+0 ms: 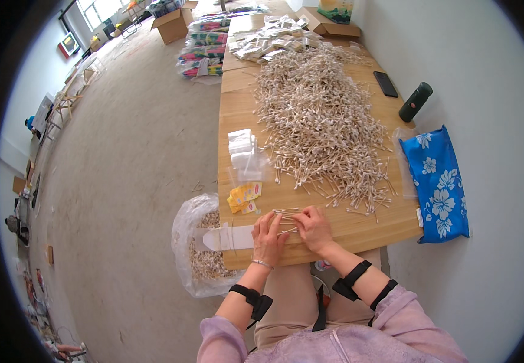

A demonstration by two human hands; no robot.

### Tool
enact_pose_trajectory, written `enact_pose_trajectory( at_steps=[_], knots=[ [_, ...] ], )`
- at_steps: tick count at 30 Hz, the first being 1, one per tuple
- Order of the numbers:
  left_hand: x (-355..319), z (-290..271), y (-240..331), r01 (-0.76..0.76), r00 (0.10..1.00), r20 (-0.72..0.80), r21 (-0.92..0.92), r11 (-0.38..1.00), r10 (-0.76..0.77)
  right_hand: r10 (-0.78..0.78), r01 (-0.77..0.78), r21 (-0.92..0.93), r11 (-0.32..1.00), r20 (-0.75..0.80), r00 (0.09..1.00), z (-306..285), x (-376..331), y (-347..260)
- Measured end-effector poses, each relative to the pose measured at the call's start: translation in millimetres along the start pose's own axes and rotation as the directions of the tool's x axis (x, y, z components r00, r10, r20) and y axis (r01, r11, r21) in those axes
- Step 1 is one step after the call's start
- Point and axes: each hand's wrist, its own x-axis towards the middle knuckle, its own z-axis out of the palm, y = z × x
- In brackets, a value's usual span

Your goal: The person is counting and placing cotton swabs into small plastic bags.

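White tips and pale-brown sticks colour the broad heap of cotton swabs (319,121). Right of the heap, a soft blue packet (436,184) carries white flowers, beside a dark-green cylindrical flask (415,101). Near-left of it, yellow paper cards (238,198) bear red marks.

Through the one head camera I look down from the wearer's own height: lilac top (374,345) nearest at the bottom, hands (267,239) close below me, the counter (238,112) running away upward beside the floor (135,133). Toward the dark, bent rim I can't be sure of shapes.
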Motion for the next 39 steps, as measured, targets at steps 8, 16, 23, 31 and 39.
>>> enact_pose_trajectory(
  at_steps=[8, 16, 23, 31, 39],
  knots=[
    [-9.3, 6.0, -20.5, -0.028, 0.991, 0.132, -0.047, 0.999, 0.034, -0.004, 0.006, 0.025, 1.0, -0.077, 0.997, 2.1, 0.4, 1.0],
    [16.7, 0.5, 2.0, 0.003, 0.992, 0.13, 0.01, 1.0, -0.005, -0.004, 0.002, -0.071, 0.997, -0.033, 0.999, 4.5, 5.4, 1.8],
    [3.4, 13.0, -12.9, -0.012, 0.981, 0.191, -0.082, 0.997, 0.027, 0.104, -0.097, 0.053, 0.994, -0.147, 0.984, -9.0, -9.3, 25.7],
    [0.8, 10.0, -3.8, -0.011, 0.991, 0.133, -0.012, 1.0, 0.012, 0.058, -0.137, -0.274, 0.952, -0.275, 0.96, -44.4, 7.6, 58.4],
    [-0.6, 9.9, -2.5, -0.006, 0.998, 0.068, 0.001, 1.0, 0.006, -0.008, -0.013, -0.192, 0.981, -0.109, 0.994, -21.4, 19.6, 42.7]
  ],
)
